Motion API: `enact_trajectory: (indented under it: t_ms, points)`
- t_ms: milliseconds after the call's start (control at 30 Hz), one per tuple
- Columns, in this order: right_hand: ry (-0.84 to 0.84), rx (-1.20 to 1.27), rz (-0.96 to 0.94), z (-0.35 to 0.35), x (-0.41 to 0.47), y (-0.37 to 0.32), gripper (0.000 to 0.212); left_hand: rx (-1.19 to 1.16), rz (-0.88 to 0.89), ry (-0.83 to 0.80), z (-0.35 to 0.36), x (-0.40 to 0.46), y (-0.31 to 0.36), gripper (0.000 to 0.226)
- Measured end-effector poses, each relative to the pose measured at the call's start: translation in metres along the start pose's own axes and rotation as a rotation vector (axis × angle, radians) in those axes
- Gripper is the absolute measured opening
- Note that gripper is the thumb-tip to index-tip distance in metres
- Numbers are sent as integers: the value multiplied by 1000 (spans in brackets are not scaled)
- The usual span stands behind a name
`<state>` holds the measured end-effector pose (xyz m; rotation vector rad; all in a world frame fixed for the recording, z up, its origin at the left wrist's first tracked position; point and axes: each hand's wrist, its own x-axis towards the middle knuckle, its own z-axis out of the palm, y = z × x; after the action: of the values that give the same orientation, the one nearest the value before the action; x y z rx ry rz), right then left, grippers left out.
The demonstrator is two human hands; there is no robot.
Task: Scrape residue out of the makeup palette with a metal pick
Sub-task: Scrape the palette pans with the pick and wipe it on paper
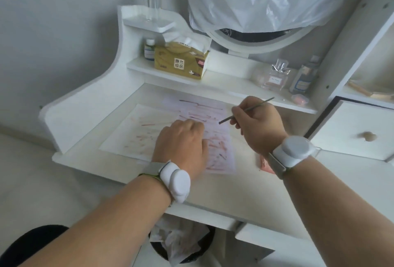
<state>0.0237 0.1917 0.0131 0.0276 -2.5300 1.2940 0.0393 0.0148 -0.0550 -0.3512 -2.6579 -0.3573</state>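
one white vanity desk (213, 190). two stained paper sheets (149, 126). two hands: left hand (181, 141) lies knuckles-up on the sheets, its grip hidden; right hand (258, 121) pinches one metal pick (247, 110) above them. palette not identifiable.

Red-smeared white paper sheets (149, 126) lie mid-surface (223, 194). Left hand (181, 145) rests on them; right hand (258, 126), to its right, holds thin metal pick (247, 110) above. Yellow tissue pack (181, 61) on shelf (223, 81) behind; black waste bin (181, 243) below.
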Motion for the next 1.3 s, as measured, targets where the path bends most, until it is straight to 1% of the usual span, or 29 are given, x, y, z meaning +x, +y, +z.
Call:
enact_trajectory:
  t_ms: [133,300,400,600,767,900,1000,1067,1133,1233,1300]
  points:
    - [-69,-97,43,28,22,-8,20,-3,-30,26,2,1,-3,28]
    - [-75,-152,86,41,31,-3,21,-23,-21,28,5,-1,0,24]
    - [-96,-195,78,47,36,0,21,-31,-22,24,8,0,-2,25]
    - [-101,-298,89,39,44,9,22,-36,-26,23,8,1,-2,23]
    - [-139,-513,30,21,51,11,18,-34,-32,15,9,2,-2,24]
    - [-166,-575,25,18,53,7,19,-34,-36,1,6,2,-1,24]
    - [-133,-525,-2,20,47,-2,21,-37,-45,1,3,0,-1,23]
    - [-59,-421,-24,24,40,-11,22,-62,-39,6,-2,-1,1,22]
    - [-41,-316,-30,31,31,-24,21,-135,-37,38,-13,-1,-1,25]
    - [-62,-208,-45,45,19,-44,20,-156,-98,100,-39,-1,-33,25]
    - [-85,-164,-64,58,15,-56,19,-130,-196,100,-53,-3,-72,29]
